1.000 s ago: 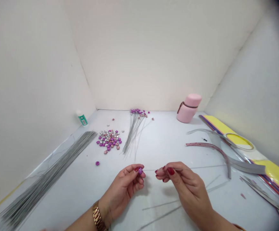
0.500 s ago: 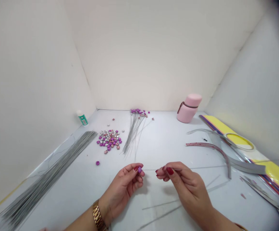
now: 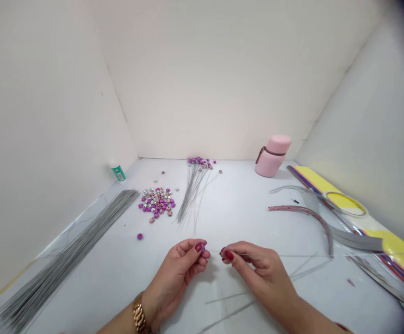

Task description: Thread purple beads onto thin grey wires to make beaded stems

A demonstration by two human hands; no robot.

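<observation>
Between thumb and fingertips, my left hand (image 3: 184, 264) pinches a small purple paper star (image 3: 203, 249). My right hand (image 3: 257, 269) is closed on a thin grey wire (image 3: 285, 255), which runs from near the star out to the right past the hand. Whether the wire's tip is inside the star is hidden by the left fingers. Several loose wires (image 3: 227, 297) lie on the table below and partly under my right hand. A single purple star (image 3: 139, 236) rests to the left of my left hand.
Beyond the hands lie a heap of folded stars (image 3: 157, 202) and a bunch of star-tipped wires (image 3: 187, 197). A long wire bundle (image 3: 73, 255) and a glue stick (image 3: 119, 173) are at left. A pink bottle (image 3: 271, 160), paper strips (image 3: 302, 209), a tape roll (image 3: 346, 204) and scissors (image 3: 379, 280) are at right.
My right hand has moved left and slightly down with the wire, closer to my left hand and the star. The left hand has stayed nearly in place.
</observation>
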